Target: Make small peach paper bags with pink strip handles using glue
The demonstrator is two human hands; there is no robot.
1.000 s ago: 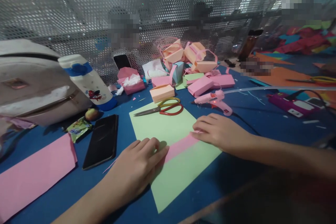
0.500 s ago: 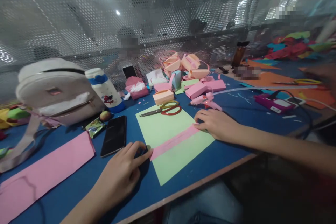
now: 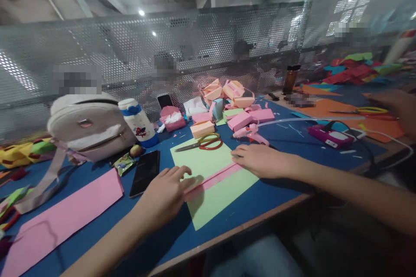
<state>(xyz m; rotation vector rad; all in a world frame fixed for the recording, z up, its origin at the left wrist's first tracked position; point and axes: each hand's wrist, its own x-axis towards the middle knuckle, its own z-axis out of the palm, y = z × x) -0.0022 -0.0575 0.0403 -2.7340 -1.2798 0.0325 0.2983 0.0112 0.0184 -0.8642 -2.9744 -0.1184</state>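
Note:
A pink paper strip [image 3: 212, 179] lies slantwise across a light green paper sheet [image 3: 208, 214], its upper long edge raised along a crease. At the strip's left end, my left hand [image 3: 167, 192] pinches it between thumb and fingers, the other fingers curled above. My right hand [image 3: 260, 161] is closed on the strip's far right end, where the fingertips partly cover the paper. Scissors [image 3: 203, 143] with red and yellow handles rest on the sheet's top edge. Just beyond my right hand is a pink glue gun [image 3: 251, 134].
To the left are a folded pink paper [image 3: 68, 220], a black phone [image 3: 145, 174], a bottle [image 3: 138, 123] and a pale backpack [image 3: 94, 132]. Pink and peach paper pieces [image 3: 227, 95] sit behind. A purple power strip [image 3: 329, 136] stands right. A co-worker's hand [image 3: 394, 101] is at far right.
The strip, flat before, now has its upper edge lifted along a crease. My left hand has moved onto its left end, and my right fingers have shifted slightly left. The camera has tilted upward.

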